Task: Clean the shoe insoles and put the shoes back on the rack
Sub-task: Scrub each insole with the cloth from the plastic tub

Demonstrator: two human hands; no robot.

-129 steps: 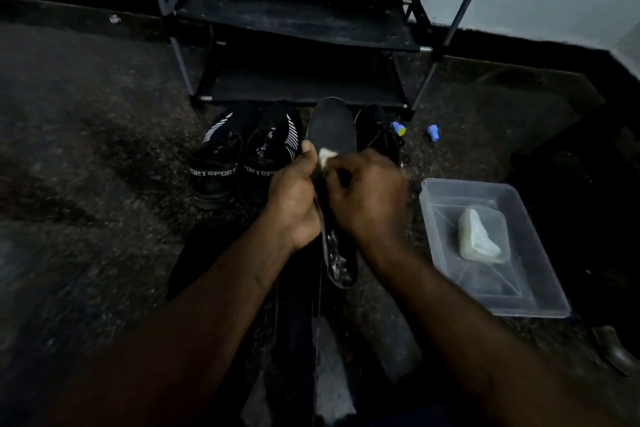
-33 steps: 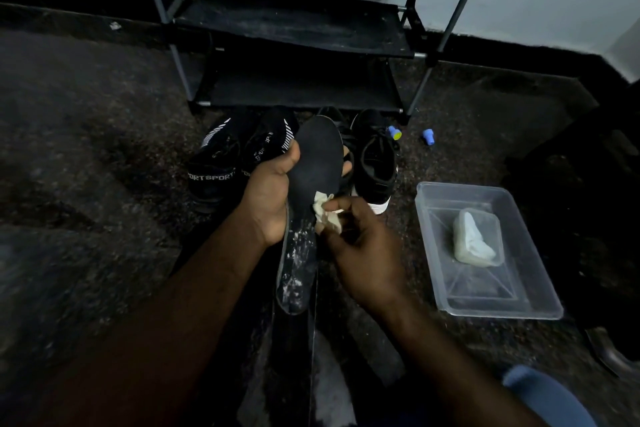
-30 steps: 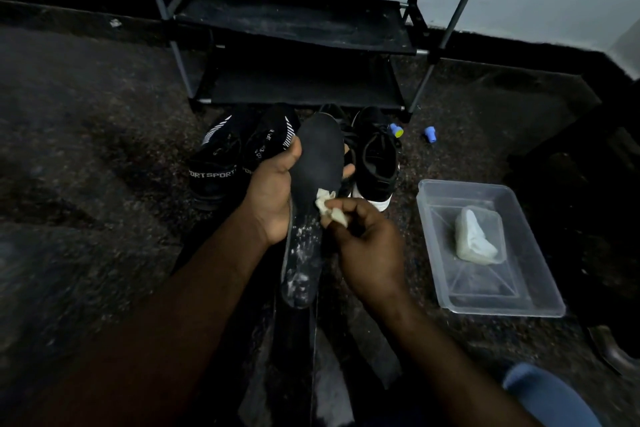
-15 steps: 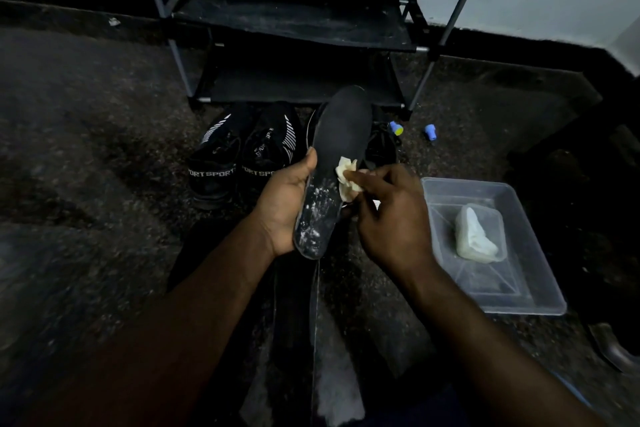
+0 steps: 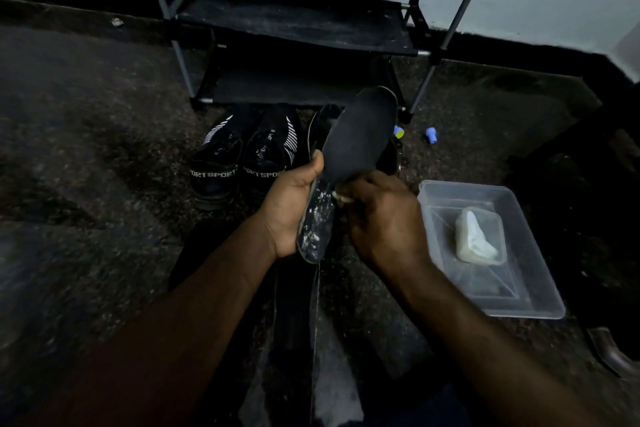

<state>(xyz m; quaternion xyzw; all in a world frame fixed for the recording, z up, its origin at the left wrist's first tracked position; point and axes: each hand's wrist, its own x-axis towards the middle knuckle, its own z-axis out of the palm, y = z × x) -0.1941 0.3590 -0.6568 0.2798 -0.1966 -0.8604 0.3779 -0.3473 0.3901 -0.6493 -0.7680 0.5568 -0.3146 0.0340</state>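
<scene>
My left hand (image 5: 289, 208) grips a dark shoe insole (image 5: 356, 139) by its heel end, toe pointing up and to the right. White foam flecks cover the insole's lower part. My right hand (image 5: 381, 218) pinches a small pale cloth (image 5: 341, 193) against the insole's middle; most of the cloth is hidden by the fingers. Two black "SPORT" shoes (image 5: 242, 156) stand on the floor behind my hands. Another black shoe (image 5: 320, 128) is partly hidden by the insole. The black shoe rack (image 5: 294, 31) stands at the wall.
A clear plastic tub (image 5: 519, 288) lies on the floor at the right, holding a pale bar of soap (image 5: 476, 237). Two small blue caps (image 5: 431, 133) lie near the rack's right leg. A dark shoe tip (image 5: 609, 354) shows at the far right edge.
The insole has tilted so its toe points further right. My right hand slid the cloth down toward the foamy heel part, and the cloth is now mostly covered by my fingers.
</scene>
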